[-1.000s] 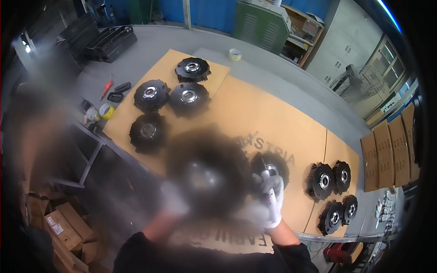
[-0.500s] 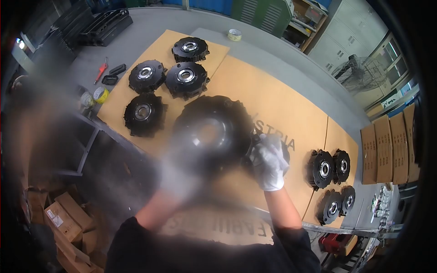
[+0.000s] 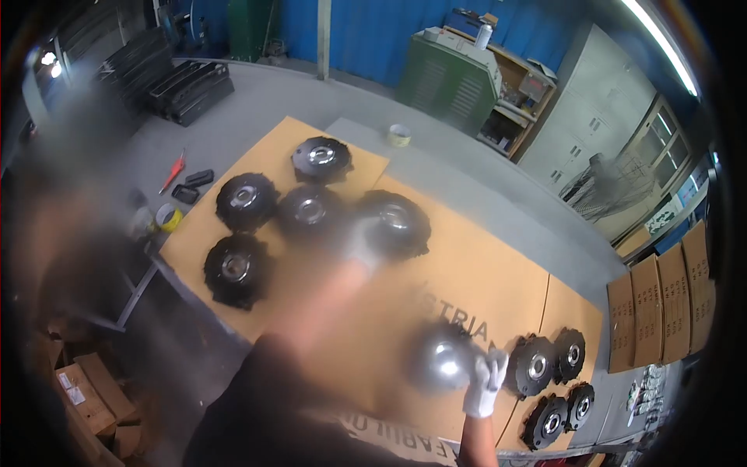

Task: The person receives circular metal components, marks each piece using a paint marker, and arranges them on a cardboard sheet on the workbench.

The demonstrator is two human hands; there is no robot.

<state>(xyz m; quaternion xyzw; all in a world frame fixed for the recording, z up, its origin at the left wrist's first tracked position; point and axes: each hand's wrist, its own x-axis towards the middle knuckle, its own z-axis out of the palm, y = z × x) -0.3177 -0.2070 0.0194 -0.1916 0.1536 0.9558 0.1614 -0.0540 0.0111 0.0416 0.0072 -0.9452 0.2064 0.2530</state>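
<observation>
My left hand (image 3: 367,243), in a white glove and blurred, is at the near edge of a round black clutch cover (image 3: 395,222) with a notched rim and shiny centre. Its fingers appear closed on that edge, though they are partly hidden. My right hand (image 3: 485,381), also gloved, has bent fingers at the right rim of a dark round part with a shiny silver dome (image 3: 445,359). More black clutch covers stand around: one (image 3: 310,210) just left of my left hand, and another (image 3: 533,366) to the right of my right hand.
Brown cardboard sheets (image 3: 467,272) cover the grey table (image 3: 272,97). Tape rolls (image 3: 399,135), a red-handled tool (image 3: 173,173) and small black pieces (image 3: 187,193) lie around them. Cartons (image 3: 646,303) stand at the right, a fan (image 3: 611,187) behind.
My left hand has moved the clutch cover forward, away from me, beside the group at the left. My right hand is lower with the domed part. The view has tilted up.
</observation>
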